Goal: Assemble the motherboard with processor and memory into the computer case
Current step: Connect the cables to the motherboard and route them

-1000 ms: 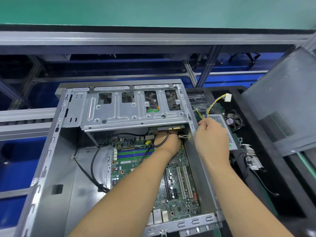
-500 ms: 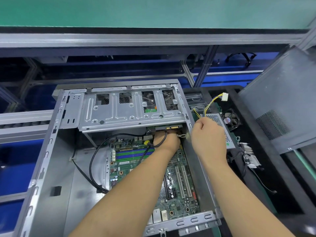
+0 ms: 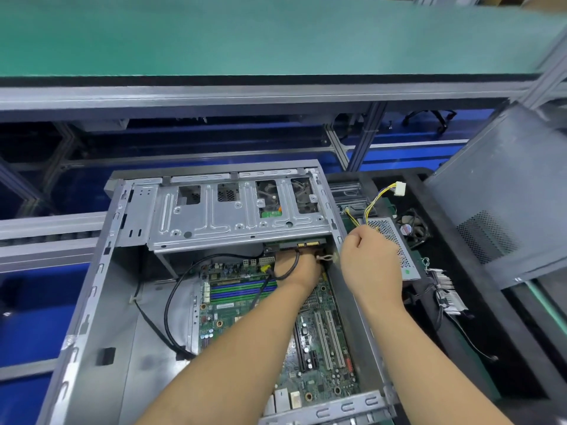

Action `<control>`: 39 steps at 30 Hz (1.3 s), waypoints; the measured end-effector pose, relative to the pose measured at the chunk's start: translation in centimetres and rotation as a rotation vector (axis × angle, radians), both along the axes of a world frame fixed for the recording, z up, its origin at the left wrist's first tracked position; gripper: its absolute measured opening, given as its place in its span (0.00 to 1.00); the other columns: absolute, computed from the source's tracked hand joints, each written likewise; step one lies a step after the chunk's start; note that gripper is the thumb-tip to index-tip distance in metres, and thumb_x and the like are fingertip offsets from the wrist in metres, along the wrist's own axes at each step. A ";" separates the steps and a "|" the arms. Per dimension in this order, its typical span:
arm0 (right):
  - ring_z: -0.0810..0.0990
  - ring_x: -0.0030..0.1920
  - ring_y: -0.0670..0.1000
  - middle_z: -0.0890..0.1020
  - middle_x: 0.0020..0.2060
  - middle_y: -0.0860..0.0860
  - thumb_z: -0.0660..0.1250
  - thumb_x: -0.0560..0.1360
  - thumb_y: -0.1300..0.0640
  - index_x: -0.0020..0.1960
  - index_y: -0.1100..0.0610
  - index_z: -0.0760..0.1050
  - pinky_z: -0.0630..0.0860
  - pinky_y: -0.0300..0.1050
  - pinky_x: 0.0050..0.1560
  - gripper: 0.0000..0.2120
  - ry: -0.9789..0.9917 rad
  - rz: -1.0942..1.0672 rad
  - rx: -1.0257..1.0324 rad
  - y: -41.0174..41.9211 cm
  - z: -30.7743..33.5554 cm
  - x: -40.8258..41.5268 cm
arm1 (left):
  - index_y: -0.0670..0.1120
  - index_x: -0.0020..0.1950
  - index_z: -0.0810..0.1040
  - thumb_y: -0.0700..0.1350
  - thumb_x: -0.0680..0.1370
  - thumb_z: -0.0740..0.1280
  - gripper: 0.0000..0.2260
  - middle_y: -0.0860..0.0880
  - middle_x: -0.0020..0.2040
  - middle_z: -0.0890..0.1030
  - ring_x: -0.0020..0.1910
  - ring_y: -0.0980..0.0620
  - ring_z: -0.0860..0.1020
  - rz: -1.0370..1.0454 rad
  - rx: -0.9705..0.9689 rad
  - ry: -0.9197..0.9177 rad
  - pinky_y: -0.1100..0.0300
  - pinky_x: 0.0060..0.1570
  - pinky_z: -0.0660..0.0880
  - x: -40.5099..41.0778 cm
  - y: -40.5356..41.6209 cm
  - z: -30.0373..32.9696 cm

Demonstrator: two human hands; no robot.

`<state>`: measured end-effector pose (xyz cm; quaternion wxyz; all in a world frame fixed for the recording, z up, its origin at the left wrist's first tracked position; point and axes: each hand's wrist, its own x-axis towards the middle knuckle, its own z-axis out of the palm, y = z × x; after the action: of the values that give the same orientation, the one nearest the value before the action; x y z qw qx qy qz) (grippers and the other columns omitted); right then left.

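— Head view: where's the motherboard (image 3: 319,342)?

— Lying flat on the floor of the open case (image 3: 101,317), toward its right wall. It's a green board with a bank of blue and green memory slots at its far left, two long white slots running down the right half, and a cluster of ports at the near edge.

— And the hands?

— The left hand (image 3: 299,266) is reached deep into the case, at the far end of the board just under the drive cage (image 3: 233,216). A black cable (image 3: 171,302) loops from the case floor up across the back of that hand. Its fingers are tucked under the cage lip, so I cannot tell whether they're spread or pinching anything.

— The right one?

— The right hand (image 3: 369,263) is outside the case, just past its right wall, curled into a fist. Yellow and black wires (image 3: 372,207) rise from the top of the fist to a white plug (image 3: 399,188), so the fingers look closed round that bundle.

— What's behind it?

— A perforated metal box (image 3: 395,240), the power supply by the look of it, sitting on a black tray (image 3: 478,317), with a small fan (image 3: 412,230) beside it and a finned heatsink (image 3: 448,289) nearer us. A grey side panel (image 3: 503,194) leans at the far right. A green worktop (image 3: 245,35) runs across above it all.
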<state>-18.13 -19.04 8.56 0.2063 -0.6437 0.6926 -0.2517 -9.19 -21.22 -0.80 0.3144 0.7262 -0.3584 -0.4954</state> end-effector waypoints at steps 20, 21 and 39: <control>0.76 0.44 0.64 0.80 0.40 0.58 0.57 0.79 0.58 0.44 0.60 0.76 0.77 0.56 0.46 0.11 0.017 0.018 -0.008 -0.3 -0.1 -0.2 | 0.54 0.40 0.65 0.37 0.85 0.52 0.18 0.58 0.41 0.69 0.30 0.71 0.74 -0.154 -0.063 -0.024 0.80 0.31 0.70 0.1 0.3 1.7; 0.76 0.44 0.63 0.80 0.40 0.58 0.57 0.79 0.58 0.44 0.60 0.75 0.77 0.56 0.46 0.11 0.012 0.019 -0.009 -0.3 -0.1 -0.1 | 0.55 0.40 0.65 0.35 0.85 0.51 0.18 0.59 0.41 0.69 0.29 0.76 0.73 -0.182 -0.105 -0.043 0.81 0.33 0.69 0.2 0.6 2.0; 0.75 0.39 0.60 0.79 0.36 0.55 0.56 0.79 0.59 0.38 0.55 0.70 0.71 0.51 0.36 0.11 -0.002 0.014 0.003 -0.3 -0.3 0.1 | 0.48 0.62 0.78 0.42 0.79 0.61 0.13 0.46 0.54 0.81 0.56 0.44 0.78 -0.301 -0.168 -0.668 0.59 0.46 0.71 2.2 3.2 -0.1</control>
<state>-18.07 -19.30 8.31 0.2098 -0.6478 0.6884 -0.2499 -6.97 -18.07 -0.90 0.1623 0.7586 -0.5834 -0.2407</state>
